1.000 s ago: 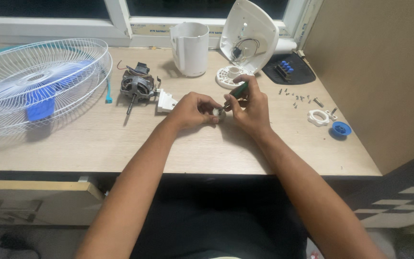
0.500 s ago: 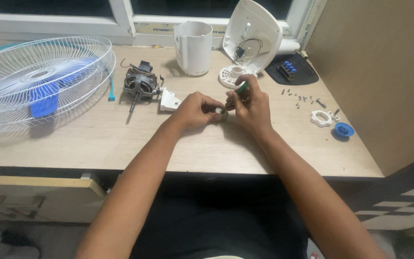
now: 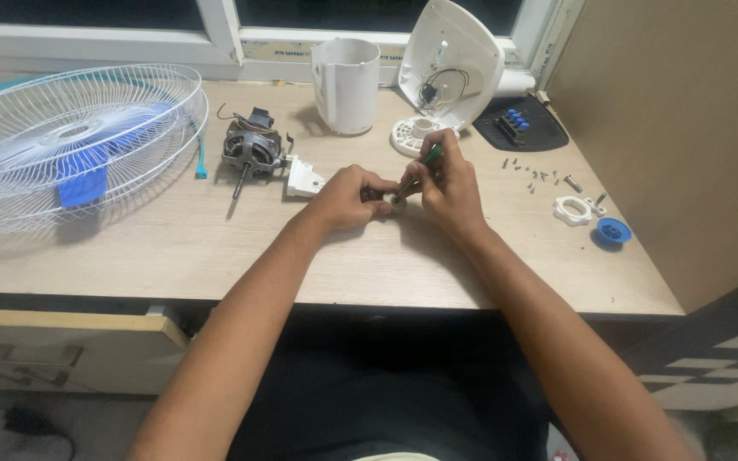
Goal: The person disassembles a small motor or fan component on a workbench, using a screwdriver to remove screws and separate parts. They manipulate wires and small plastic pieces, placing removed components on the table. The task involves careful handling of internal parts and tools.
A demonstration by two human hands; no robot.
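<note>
Both hands meet near the middle of the pale wooden surface. The left hand is curled shut, its fingers pinching a small pale part that is mostly hidden between the two hands, so its shape cannot be told. The right hand is closed around a green-handled screwdriver, whose tip slants down toward that small part at about 8 o'clock from the handle.

At 10 o'clock from the hands lies a bare electric fan motor with copper windings, and beyond it at 9 o'clock a white wire fan guard with blue blades inside. At 12 o'clock stands a white plastic jug-shaped cover, with a white rounded fan housing shell at 1 o'clock. At 3 o'clock lie loose metal screws, a white plastic ring nut and a blue round cap.
</note>
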